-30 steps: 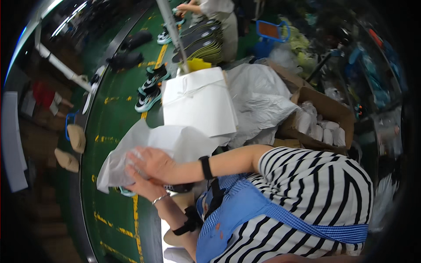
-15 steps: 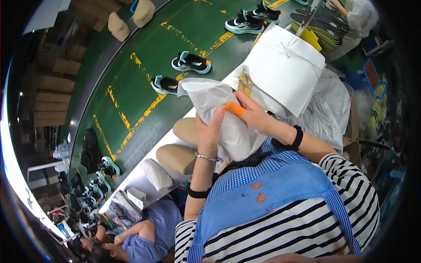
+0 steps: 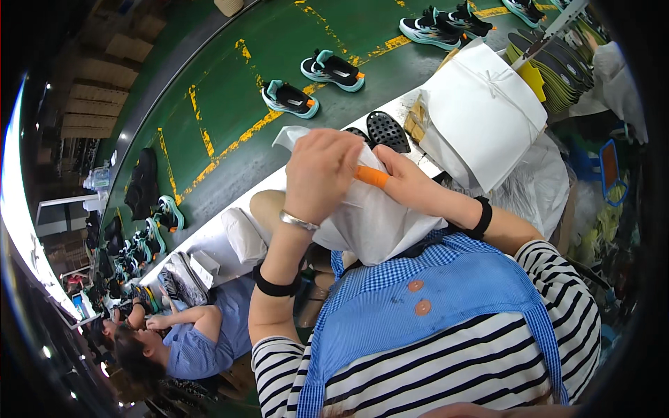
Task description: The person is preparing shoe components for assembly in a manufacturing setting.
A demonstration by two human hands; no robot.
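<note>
A sheet of thin white tissue paper (image 3: 380,233) is gathered in front of my apron, between both my hands. My left hand (image 3: 322,171) curls over its upper left part, knuckles up, fingertips pressed on the paper. From the right, my right hand (image 3: 412,187) pinches the upper edge; an orange sleeve (image 3: 371,176) covers one of its digits. Whether the paper wraps something cannot be seen. Just left of my left wrist, a tan rounded form (image 3: 265,209) lies on the white ledge, partly hidden. A white paper-wrapped bundle (image 3: 243,235) sits beyond it.
Black-and-mint sneakers (image 3: 333,71) stand on the green conveyor (image 3: 240,90) ahead. Black perforated clogs (image 3: 387,131) sit on the ledge past my hands. A tied stack of white paper (image 3: 481,115) is at right, near stacked insoles (image 3: 550,66). A co-worker in blue (image 3: 209,334) sits at left.
My left hand has turned over and moved up to the paper's upper edge. The view has shifted; the paper looks more spread toward my lap, and the clogs have come into sight.
</note>
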